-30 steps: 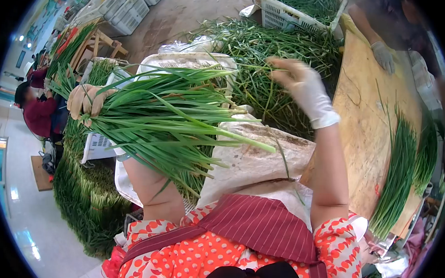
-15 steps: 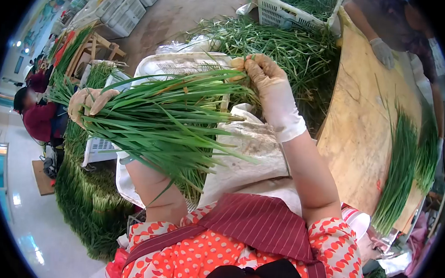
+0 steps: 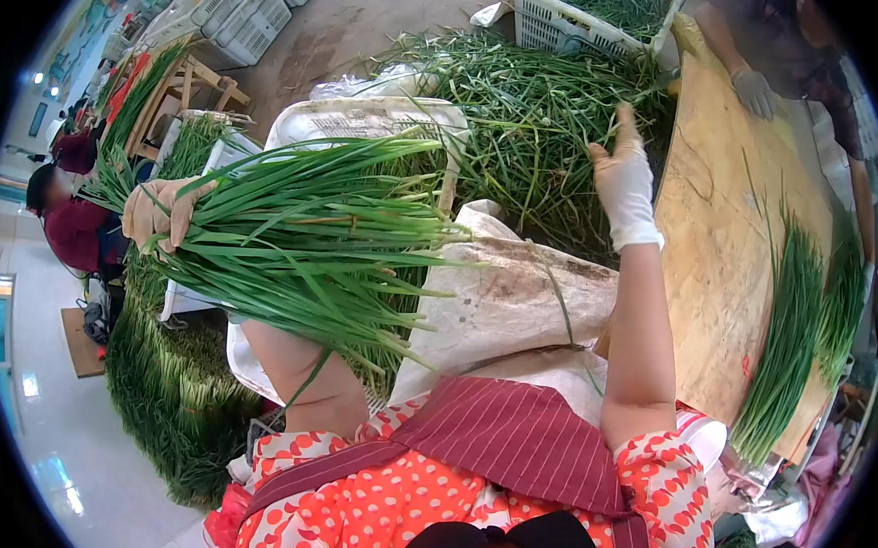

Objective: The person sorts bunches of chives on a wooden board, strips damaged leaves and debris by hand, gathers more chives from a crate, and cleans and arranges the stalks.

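Note:
My gloved left hand (image 3: pixel 167 213) is closed around a thick bunch of garlic chives (image 3: pixel 313 234), whose leaves fan out to the right above a white crate (image 3: pixel 367 117). My right hand (image 3: pixel 624 189), in a stained white glove, is open with thumb and fingers apart and nothing visible in it. It is held over the right side of a heap of loose chives (image 3: pixel 524 131). Under my forearms a soiled whitish sheet (image 3: pixel 517 292) lies across my lap, with a single leaf (image 3: pixel 560 304) on it.
At right, a wooden board (image 3: pixel 700 236) carries chive bundles (image 3: pixel 784 333); another person's gloved hand (image 3: pixel 755 94) rests at its far end. A crate (image 3: pixel 567 35) of chives is at the back. Stacked chives (image 3: pixel 183 410) stand at left, beyond them a seated person (image 3: pixel 74 224).
My right hand has left the leaf ends of the bunch, moved right and opened. The left hand, still gripping the chives, has shifted slightly left. A leaf now lies on the sheet.

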`<control>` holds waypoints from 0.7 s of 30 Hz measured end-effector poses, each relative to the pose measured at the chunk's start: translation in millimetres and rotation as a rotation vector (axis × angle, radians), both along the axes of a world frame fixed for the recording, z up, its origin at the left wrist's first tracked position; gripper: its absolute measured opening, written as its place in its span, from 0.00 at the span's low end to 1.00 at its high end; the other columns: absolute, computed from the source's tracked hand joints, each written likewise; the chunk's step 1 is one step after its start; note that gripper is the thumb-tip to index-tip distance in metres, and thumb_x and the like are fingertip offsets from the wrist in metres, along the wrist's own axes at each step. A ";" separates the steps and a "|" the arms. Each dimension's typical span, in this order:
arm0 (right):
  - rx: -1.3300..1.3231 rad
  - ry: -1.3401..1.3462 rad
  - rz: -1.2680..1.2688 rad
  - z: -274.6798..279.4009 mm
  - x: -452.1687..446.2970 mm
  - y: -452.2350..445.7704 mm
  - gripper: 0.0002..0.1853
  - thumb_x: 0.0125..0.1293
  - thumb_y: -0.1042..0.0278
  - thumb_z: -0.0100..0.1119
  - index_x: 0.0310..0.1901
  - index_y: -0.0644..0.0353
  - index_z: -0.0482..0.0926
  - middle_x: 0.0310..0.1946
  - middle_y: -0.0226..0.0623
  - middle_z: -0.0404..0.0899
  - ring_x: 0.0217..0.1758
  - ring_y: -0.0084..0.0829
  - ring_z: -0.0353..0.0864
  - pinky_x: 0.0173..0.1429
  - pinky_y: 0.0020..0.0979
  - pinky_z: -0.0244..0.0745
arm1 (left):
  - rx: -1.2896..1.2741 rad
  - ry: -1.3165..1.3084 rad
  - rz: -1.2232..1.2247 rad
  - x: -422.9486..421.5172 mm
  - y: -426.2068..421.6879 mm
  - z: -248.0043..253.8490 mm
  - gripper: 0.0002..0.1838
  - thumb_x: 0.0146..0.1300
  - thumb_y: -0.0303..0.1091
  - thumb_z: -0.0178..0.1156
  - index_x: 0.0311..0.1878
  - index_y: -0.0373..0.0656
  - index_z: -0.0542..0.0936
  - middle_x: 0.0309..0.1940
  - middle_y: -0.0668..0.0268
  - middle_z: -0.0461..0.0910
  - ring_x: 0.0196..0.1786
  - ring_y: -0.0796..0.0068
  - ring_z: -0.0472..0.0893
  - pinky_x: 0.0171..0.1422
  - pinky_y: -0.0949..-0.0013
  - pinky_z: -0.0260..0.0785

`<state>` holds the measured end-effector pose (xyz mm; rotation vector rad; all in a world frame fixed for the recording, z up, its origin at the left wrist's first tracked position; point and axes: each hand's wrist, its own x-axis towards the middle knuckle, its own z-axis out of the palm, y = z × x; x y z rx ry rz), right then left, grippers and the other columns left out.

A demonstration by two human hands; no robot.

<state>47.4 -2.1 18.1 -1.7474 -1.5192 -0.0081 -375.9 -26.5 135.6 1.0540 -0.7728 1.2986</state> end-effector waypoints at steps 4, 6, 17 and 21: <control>-0.456 0.731 0.835 64.5 -62.0 -34.8 0.16 0.65 0.64 0.57 0.53 0.56 0.78 0.51 0.37 0.79 0.53 0.29 0.77 0.60 0.29 0.70 | -0.008 0.004 -0.005 4.1 0.6 -1.3 0.02 0.61 0.29 0.54 0.36 0.49 0.76 0.32 0.75 0.81 0.33 0.79 0.77 0.47 0.74 0.72; -0.394 0.681 1.104 87.3 -91.1 -46.6 0.16 0.62 0.69 0.59 0.52 0.58 0.78 0.49 0.38 0.79 0.53 0.28 0.75 0.59 0.30 0.69 | -0.014 0.008 0.001 5.1 0.9 -0.8 0.03 0.61 0.29 0.54 0.35 0.49 0.76 0.32 0.75 0.81 0.32 0.79 0.77 0.47 0.73 0.72; -0.448 0.909 0.590 74.2 -78.5 -28.5 0.11 0.64 0.66 0.57 0.46 0.58 0.80 0.38 0.31 0.83 0.44 0.22 0.79 0.52 0.23 0.73 | 0.045 -0.090 0.000 -39.9 21.2 -6.9 0.04 0.60 0.27 0.53 0.34 0.50 0.76 0.31 0.77 0.81 0.32 0.80 0.77 0.46 0.73 0.73; -0.307 0.558 0.870 64.4 -94.4 -51.6 0.14 0.60 0.65 0.62 0.47 0.58 0.81 0.35 0.33 0.83 0.39 0.24 0.80 0.50 0.24 0.73 | -0.140 0.047 0.184 -1.3 11.8 22.0 0.06 0.63 0.29 0.51 0.30 0.52 0.74 0.25 0.80 0.76 0.26 0.82 0.72 0.45 0.75 0.67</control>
